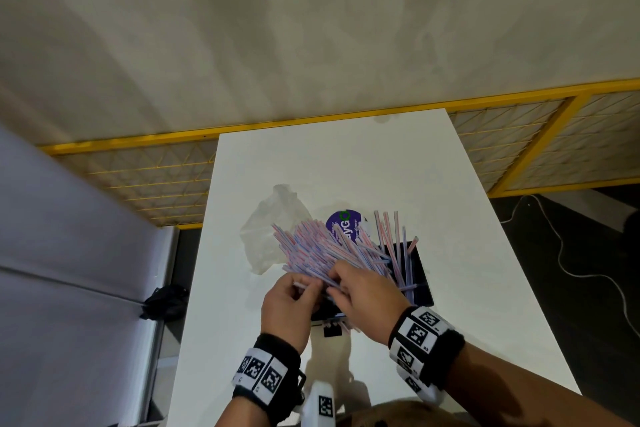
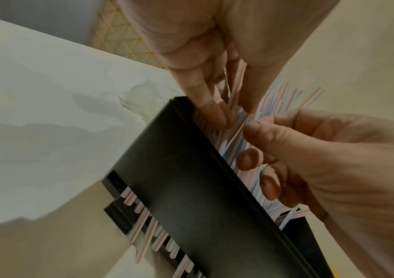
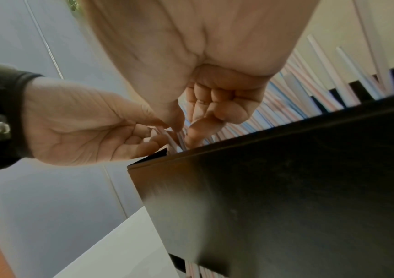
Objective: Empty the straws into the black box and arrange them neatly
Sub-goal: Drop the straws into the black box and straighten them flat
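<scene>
A smooth white worktop (image 1: 467,253) fills the lower centre of the head view. On it stands one black box (image 1: 420,274), matte and flat-walled with sharp straight edges. Thin plastic straws (image 1: 311,250), striped pink, blue and white, lean out of the box in a dense fan toward the upper left; there are too many to count. A few more stand nearly upright at the box's far right. Short straw ends poke through a slot low in the box wall in the left wrist view.

Both hands meet at the box's near left corner. The left hand (image 1: 289,305) pinches a few straws between thumb and curled fingers. The right hand (image 1: 367,291) has its fingers curled into the bundle, grasping straws.

One crumpled clear plastic bag (image 1: 270,229) lies behind the fan, beside one round purple label (image 1: 343,224).
</scene>
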Available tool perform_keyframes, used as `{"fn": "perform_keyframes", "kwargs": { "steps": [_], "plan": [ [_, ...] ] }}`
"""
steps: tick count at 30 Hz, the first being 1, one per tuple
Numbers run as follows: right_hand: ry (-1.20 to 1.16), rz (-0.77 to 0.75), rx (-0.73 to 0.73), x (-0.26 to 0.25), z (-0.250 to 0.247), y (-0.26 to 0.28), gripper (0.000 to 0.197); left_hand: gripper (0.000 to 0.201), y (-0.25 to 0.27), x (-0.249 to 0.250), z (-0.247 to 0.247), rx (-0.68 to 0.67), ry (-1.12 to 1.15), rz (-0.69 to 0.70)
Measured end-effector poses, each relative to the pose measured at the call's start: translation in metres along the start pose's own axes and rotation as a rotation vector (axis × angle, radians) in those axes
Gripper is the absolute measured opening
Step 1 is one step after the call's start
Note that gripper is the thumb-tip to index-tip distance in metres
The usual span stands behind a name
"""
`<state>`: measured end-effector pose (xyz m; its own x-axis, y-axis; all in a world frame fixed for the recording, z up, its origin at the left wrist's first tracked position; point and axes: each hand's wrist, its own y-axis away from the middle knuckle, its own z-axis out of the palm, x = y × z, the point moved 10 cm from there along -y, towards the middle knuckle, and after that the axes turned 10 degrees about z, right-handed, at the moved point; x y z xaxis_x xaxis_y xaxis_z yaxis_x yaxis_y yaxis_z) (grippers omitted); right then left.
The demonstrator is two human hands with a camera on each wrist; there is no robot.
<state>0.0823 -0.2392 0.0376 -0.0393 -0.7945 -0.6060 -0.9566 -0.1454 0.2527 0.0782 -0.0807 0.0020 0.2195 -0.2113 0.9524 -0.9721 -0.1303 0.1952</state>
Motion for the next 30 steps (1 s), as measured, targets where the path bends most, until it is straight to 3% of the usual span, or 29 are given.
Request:
{"fn": "perform_keyframes", "kwargs": {
  "steps": [10,23,30],
  "plan": [
    [-0.062,0.028,0.066,0.011,-0.01,0.003,0.013,0.016,0.002,0.005,0.015,-0.067,-0.092,0.055],
    [-0.149,-0.002,-0.007,0.022,0.009,0.011,0.011,0.014,0.003,0.007,0.03,-0.158,-0.113,0.062],
    [-0.141,0.076,0.007,0.042,0.015,0.012,0.029,0.013,0.0,0.016,0.03,-0.163,-0.177,0.097]
  ]
}}
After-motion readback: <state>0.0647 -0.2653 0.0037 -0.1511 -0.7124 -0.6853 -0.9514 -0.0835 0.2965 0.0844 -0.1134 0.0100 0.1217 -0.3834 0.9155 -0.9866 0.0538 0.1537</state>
